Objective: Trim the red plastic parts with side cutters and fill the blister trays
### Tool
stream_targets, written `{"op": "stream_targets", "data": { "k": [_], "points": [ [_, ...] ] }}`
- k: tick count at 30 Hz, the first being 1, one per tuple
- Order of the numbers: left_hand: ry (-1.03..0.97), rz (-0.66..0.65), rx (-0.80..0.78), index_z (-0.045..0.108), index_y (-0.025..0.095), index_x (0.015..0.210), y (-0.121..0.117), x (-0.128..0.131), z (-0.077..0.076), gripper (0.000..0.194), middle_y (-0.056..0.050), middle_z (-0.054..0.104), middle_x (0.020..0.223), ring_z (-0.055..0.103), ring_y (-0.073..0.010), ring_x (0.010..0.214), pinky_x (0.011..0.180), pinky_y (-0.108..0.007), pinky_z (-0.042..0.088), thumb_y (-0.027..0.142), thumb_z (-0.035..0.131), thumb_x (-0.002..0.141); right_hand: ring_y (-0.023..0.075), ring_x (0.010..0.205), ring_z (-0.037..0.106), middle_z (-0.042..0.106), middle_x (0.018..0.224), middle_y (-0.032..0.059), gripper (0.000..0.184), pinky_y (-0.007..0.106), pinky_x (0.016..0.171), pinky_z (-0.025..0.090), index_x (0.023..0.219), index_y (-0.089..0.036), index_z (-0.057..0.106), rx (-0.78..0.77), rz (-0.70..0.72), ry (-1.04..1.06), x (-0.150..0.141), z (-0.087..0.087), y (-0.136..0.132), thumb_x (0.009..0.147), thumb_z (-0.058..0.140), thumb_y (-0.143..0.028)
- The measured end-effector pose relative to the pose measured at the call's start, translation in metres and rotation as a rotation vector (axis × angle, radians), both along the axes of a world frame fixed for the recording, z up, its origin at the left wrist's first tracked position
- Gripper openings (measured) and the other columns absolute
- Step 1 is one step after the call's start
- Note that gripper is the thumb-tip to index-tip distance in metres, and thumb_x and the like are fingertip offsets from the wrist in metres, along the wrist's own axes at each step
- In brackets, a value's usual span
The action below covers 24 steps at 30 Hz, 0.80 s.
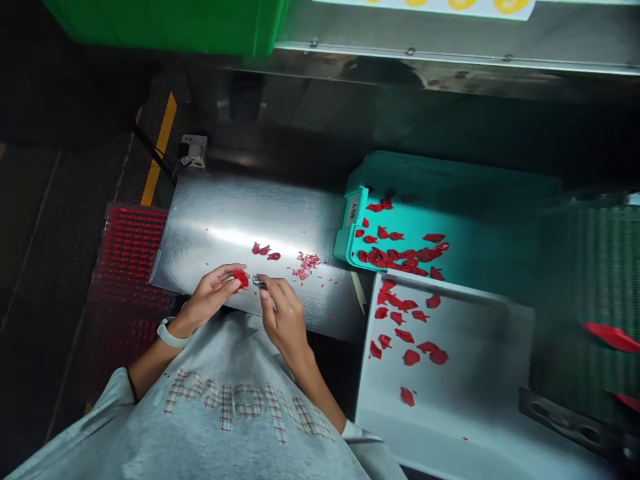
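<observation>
- left hand (210, 298): closed, fingers pinching a crumpled red piece (241, 278), held over the near edge of the steel desk (220, 220)
- right hand (285, 313): closed on a small metal tool (259, 282), exact type too small to tell; its tip sits just beside the crumpled red piece
- white wristband (173, 333) on the left wrist; gray T-shirt (225, 413) with plaid lettering directly below the steel desk's near edge
- on the steel desk, just ahead of the hands: three red cut pieces (265, 250)
- right of those, still on the steel desk: loose heap of tiny red scraps (305, 265)
- past the steel desk's right end: teal tray (450, 193), many red cut pieces (395, 253) inside
- right of the steel desk, nearer the camera: white tray (450, 413), more red cut pieces (405, 333) on it
- left of the steel desk: red grid mat (133, 267) on the floor
- behind the steel desk's left corner: wall socket (194, 150) with a black cord
</observation>
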<state>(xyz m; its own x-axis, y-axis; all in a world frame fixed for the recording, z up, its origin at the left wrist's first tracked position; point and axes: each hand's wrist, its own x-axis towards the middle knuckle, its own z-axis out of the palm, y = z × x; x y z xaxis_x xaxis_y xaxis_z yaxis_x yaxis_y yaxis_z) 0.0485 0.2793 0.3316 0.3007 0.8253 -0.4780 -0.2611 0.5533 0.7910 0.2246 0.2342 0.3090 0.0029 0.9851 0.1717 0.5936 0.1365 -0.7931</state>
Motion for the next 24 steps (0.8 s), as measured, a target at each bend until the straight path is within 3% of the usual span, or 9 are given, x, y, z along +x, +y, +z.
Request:
{"op": "stream_targets", "data": {
  "k": [4, 8, 13, 24],
  "points": [
    [-0.065, -0.027, 0.05, 0.076, 0.019, 0.102, -0.005, -0.011, 0.028, 0.036, -0.002, 0.073, 0.093, 0.067, -0.011, 0.083, 0.078, -0.021, 0.054, 0.044, 0.088, 0.08, 0.0269, 0.087, 0.065, 0.07, 0.1, 0.0127, 0.042, 0.04, 0.077, 0.053, 0.127, -0.018, 0.073, 0.098, 0.071, -0.083, -0.002, 0.027, 0.002, 0.111, 0.038, -0.036],
    [-0.1, -0.047, 0.058, 0.075, 0.018, 0.105, -0.014, -0.023, 0.042, 0.039, -0.004, 0.074, 0.093, 0.067, -0.0121, 0.08, 0.079, -0.024, 0.055, 0.046, 0.087, 0.081, 0.0258, 0.084, 0.063, 0.07, 0.097, 0.0125, 0.045, 0.039, 0.074, 0.051, 0.125, -0.015, 0.073, 0.175, 0.127, -0.153, -0.012, 0.045, 0.002, 0.113, 0.036, -0.039],
    [-0.126, -0.055, 0.061, 0.074, 0.017, 0.1, -0.024, -0.037, 0.048, 0.037, -0.001, 0.071, 0.084, 0.067, -0.012, 0.075, 0.076, -0.025, 0.056, 0.047, 0.086, 0.081, 0.024, 0.079, 0.062, 0.071, 0.093, 0.0117, 0.043, 0.037, 0.07, 0.049, 0.122, -0.014, 0.072, 0.28, 0.145, -0.273, -0.028, 0.059, 0.001, 0.114, 0.037, -0.036],
    [-0.107, -0.011, 0.089, 0.074, 0.017, 0.098, -0.044, -0.066, 0.054, 0.038, -0.003, 0.073, 0.089, 0.067, -0.0117, 0.073, 0.072, -0.024, 0.057, 0.049, 0.086, 0.081, 0.0214, 0.073, 0.06, 0.071, 0.086, 0.0083, 0.04, 0.035, 0.066, 0.043, 0.117, -0.017, 0.073, 0.354, 0.14, -0.404, -0.054, 0.075, -0.011, 0.115, 0.038, -0.037]
  ]
}}
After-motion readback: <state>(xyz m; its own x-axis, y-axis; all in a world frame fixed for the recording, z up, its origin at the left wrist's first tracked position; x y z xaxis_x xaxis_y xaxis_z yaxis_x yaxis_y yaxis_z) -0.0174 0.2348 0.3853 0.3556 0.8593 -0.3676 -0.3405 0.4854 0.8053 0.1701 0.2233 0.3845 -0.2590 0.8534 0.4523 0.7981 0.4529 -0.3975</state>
